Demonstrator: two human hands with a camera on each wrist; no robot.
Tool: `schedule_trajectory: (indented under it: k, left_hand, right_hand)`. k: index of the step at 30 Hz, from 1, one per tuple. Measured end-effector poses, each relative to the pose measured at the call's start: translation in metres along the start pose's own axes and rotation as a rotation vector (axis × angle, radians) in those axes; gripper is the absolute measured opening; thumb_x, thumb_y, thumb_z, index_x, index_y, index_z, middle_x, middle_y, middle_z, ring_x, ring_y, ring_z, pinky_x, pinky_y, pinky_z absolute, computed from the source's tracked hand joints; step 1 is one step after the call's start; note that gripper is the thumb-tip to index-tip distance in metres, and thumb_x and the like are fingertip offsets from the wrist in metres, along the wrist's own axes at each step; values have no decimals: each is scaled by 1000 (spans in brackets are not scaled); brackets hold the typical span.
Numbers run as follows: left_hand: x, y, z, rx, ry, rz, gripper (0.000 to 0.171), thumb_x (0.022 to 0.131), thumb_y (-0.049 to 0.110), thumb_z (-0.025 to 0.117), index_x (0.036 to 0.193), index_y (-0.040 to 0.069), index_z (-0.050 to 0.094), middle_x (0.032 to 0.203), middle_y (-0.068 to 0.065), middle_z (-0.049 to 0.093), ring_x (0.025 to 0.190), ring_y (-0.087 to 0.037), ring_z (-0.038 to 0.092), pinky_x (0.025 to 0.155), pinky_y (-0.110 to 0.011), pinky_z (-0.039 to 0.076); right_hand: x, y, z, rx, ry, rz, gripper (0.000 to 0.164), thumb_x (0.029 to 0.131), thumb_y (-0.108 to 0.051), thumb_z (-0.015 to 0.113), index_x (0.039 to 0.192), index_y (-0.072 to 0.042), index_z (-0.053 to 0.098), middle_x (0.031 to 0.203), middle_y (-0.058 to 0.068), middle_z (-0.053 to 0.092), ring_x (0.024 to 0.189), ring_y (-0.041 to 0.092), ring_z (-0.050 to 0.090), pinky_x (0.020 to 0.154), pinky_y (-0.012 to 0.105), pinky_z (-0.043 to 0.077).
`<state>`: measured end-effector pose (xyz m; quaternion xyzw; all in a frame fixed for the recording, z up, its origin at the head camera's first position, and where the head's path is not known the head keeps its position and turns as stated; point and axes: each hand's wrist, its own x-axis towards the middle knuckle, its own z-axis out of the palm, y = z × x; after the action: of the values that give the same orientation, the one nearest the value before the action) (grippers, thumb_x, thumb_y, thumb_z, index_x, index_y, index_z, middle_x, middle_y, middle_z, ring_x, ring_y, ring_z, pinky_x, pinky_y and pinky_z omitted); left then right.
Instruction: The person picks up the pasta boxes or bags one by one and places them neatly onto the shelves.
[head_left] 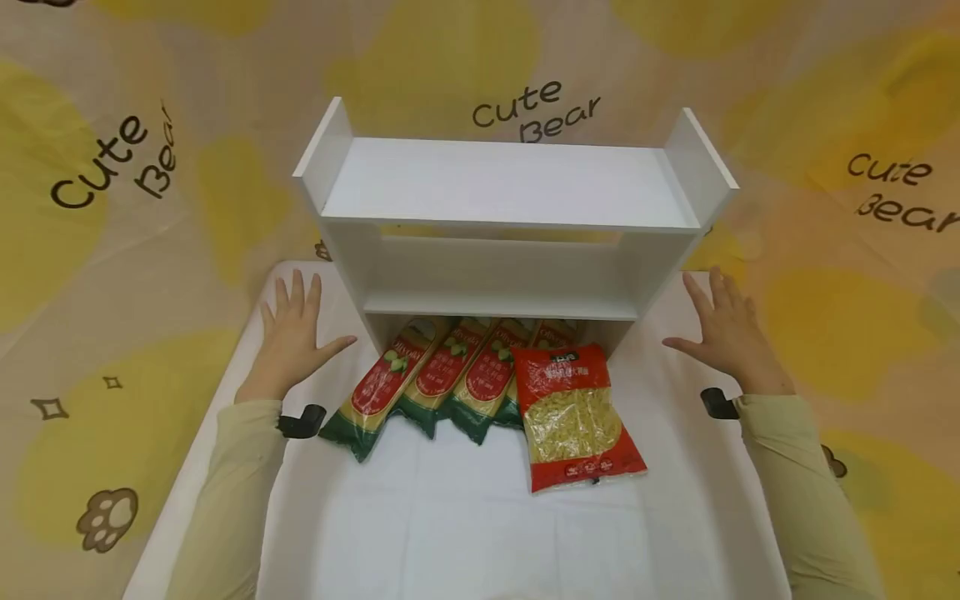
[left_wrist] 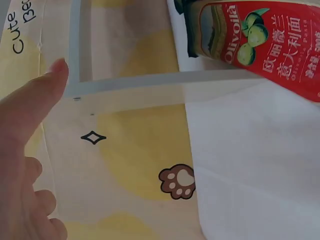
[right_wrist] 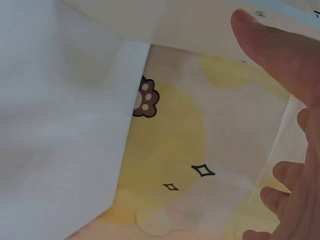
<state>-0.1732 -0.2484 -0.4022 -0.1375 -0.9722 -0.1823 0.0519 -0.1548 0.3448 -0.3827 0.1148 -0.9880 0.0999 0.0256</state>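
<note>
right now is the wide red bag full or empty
The bag isn't empty: yellow pasta shows through its front; exact fill unclear.

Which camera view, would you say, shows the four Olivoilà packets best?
The head view, because all four Olivoilà packets appear there together. The left wrist view shows one, close up but cut off; the right wrist view shows none.

Glossy, crinkly plastic pasta packets [head_left: 491, 371] — smooth white shelf [head_left: 502, 183], perhaps laminated wood — matt white tablecloth [head_left: 480, 533].
</note>
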Motion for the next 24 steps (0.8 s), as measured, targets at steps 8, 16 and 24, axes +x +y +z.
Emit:
schedule_trajectory:
  k: [8,16,24]
  left_hand:
    - [-1,5,13,-216,32,-9,95,91,41,60,151,1,-2,156,-20,-12,141,-37,-17,109,-62,-5]
    - [12,19,17,-368,178,43,84,94,30,60,153,10,3,159,-13,4,144,-32,6,113,-53,11]
    - [25,35,23,-547,343,39,60,95,16,57,148,4,30,146,-21,38,134,-38,35,108,-52,29]
  right_hand:
    - [-15,-2,19,136,20,26,93,82,-32,73,146,9,19,146,42,11,131,59,15,106,66,12]
    - [-34,-16,46,283,-97,137,85,89,-37,66,146,8,22,149,35,18,133,54,19,104,68,18]
    - [-66,-33,92,344,-158,215,69,89,-33,66,138,8,40,136,33,44,122,50,42,97,62,37]
